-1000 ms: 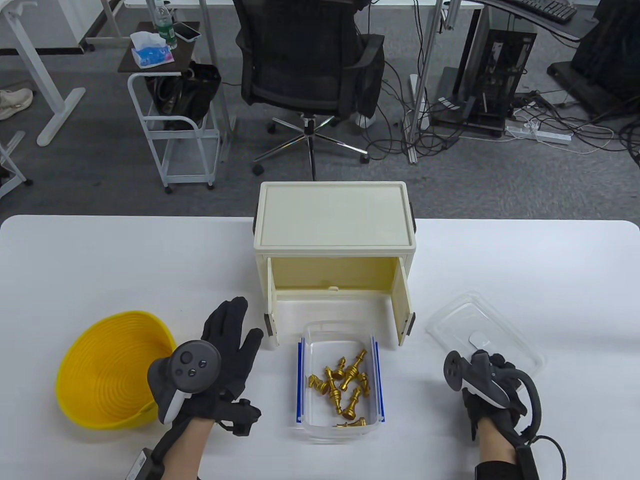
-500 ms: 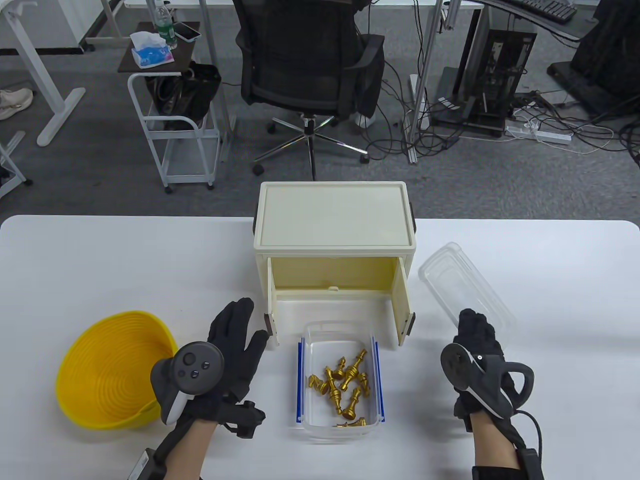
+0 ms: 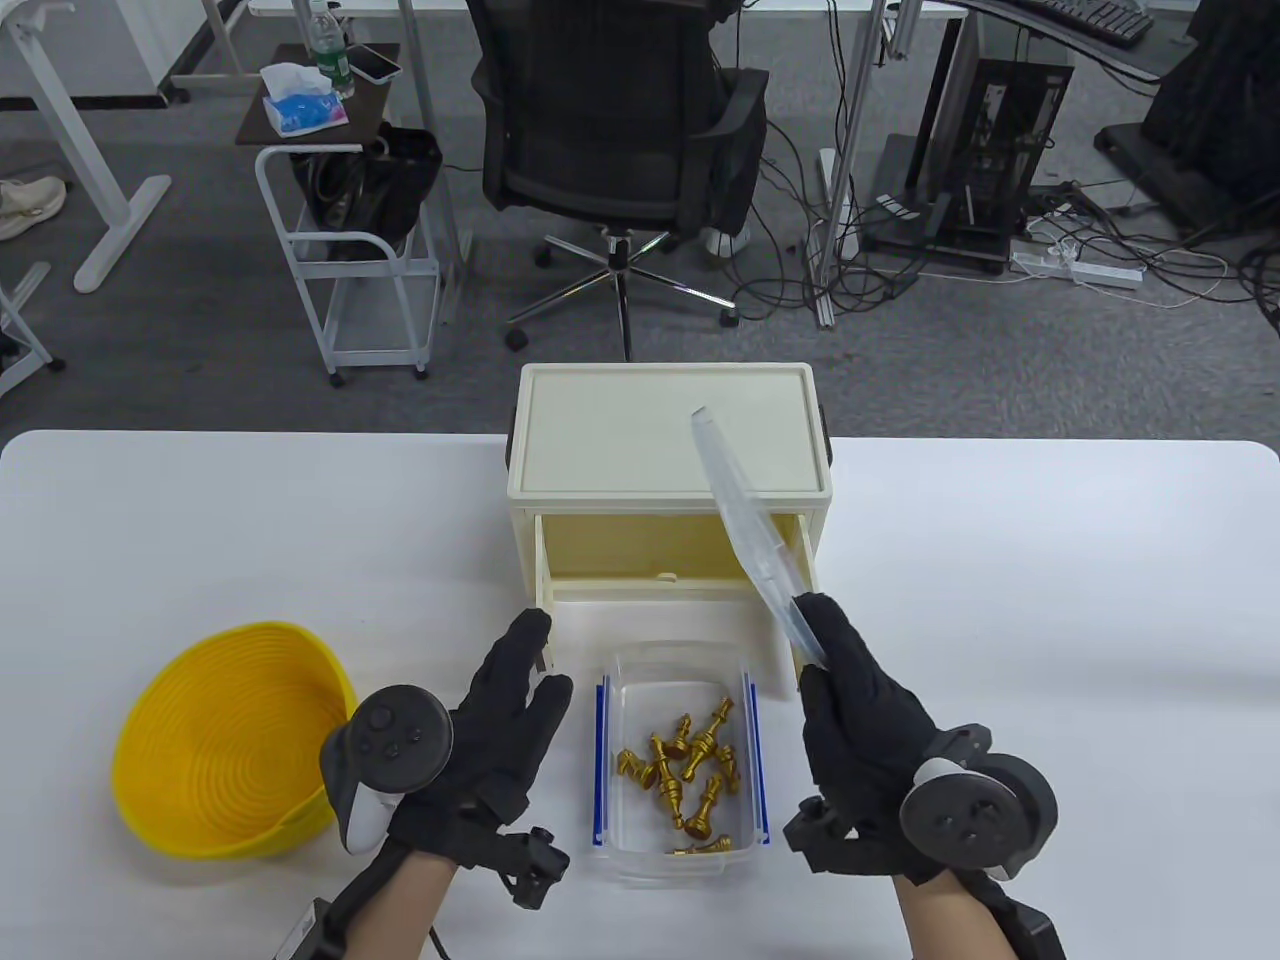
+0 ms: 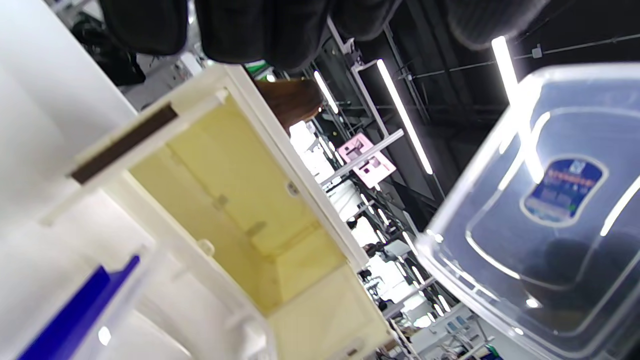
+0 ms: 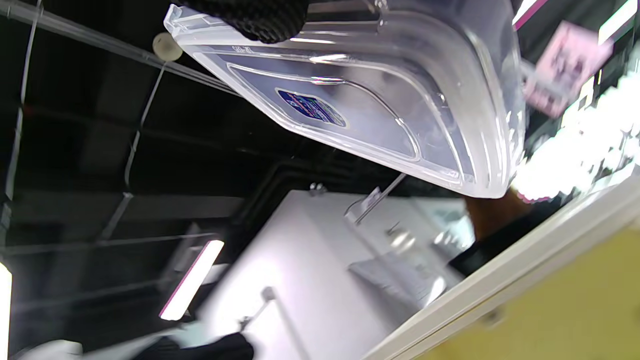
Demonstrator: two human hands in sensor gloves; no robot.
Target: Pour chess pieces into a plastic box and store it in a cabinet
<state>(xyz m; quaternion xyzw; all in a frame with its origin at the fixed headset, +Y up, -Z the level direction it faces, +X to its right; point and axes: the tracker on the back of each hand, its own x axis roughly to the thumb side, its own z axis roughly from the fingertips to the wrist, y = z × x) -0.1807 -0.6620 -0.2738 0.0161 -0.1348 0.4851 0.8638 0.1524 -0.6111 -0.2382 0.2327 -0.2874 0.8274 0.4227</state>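
A clear plastic box point(image 3: 620, 690) with blue side clips stands on the table in front of the cabinet and holds several gold chess pieces point(image 3: 690, 765). My right hand point(image 3: 860, 700) grips the clear lid point(image 3: 750, 530) by its near end and holds it on edge, up in the air above the box's right side. The lid also shows in the left wrist view point(image 4: 545, 210) and the right wrist view point(image 5: 380, 100). My left hand point(image 3: 500, 710) is open, fingers spread, just left of the box. The cream cabinet point(image 3: 670, 430) stands behind with both doors open, its inside point(image 4: 235, 210) bare.
A yellow bowl point(image 3: 225, 740) sits at the table's front left. The white table point(image 3: 1050, 560) stretches to both sides. Beyond its far edge are an office chair point(image 3: 620, 130) and a small cart point(image 3: 350, 260).
My right hand has lifted the lid off the table at the right and swung it left, tilting it on edge above the box. My left hand has moved right, closer to the box.
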